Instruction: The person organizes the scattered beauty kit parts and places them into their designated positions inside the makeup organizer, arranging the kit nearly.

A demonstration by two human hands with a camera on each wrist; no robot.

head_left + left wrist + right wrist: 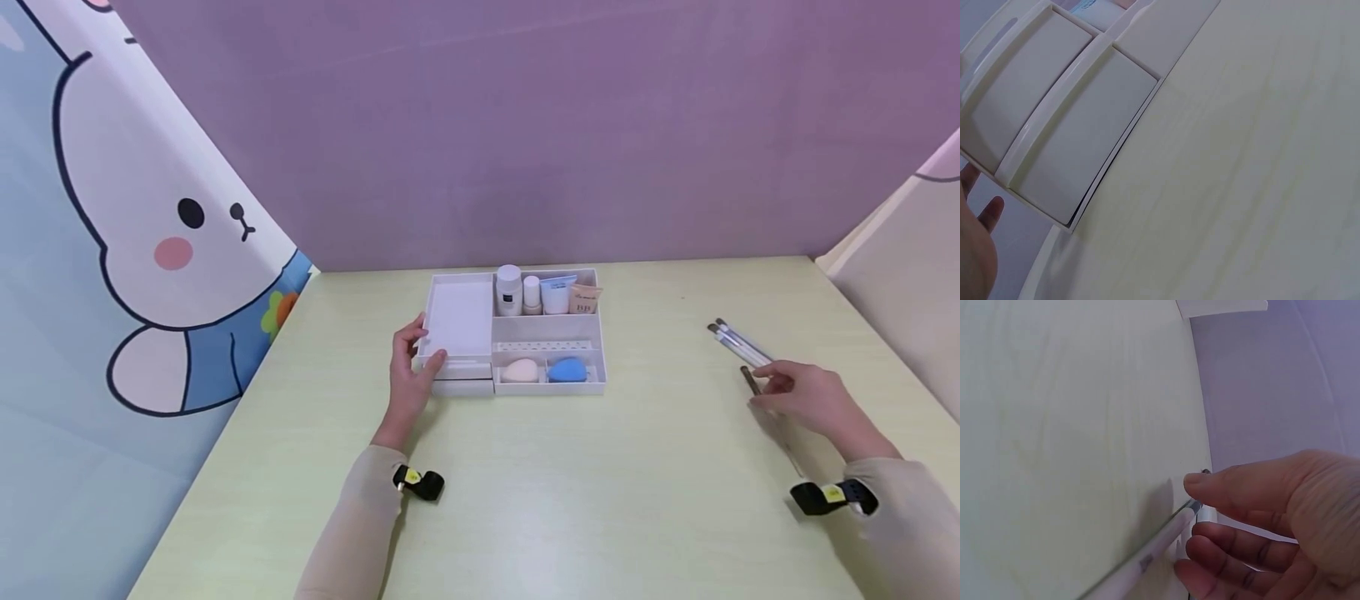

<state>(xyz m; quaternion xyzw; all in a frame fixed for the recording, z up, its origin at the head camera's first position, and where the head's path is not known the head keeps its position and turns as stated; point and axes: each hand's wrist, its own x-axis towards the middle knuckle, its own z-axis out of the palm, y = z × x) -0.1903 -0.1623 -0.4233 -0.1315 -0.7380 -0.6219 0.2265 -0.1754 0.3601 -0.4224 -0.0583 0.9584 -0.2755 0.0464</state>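
A white cosmetics organizer [547, 331] stands near the back of the table. My left hand [411, 387] holds its left side, thumb at the front top edge and fingers along the side wall. Two drawer fronts [1094, 125] show in the left wrist view. Over at the right, my right hand [813, 404] pinches a thin makeup brush [1160, 540] near its dark tip, the handle slanting back toward the wrist. Just beyond the fingers lie a few more makeup brushes [738, 342], side by side on the table.
In the organizer's back compartment stand a white bottle [509, 292], a smaller bottle [532, 296] and two tubes, one blue and white [557, 296], one beige [584, 298]. A pink sponge [521, 371] and a blue sponge [567, 370] sit in front. A purple cloth [555, 133] hangs behind the table.
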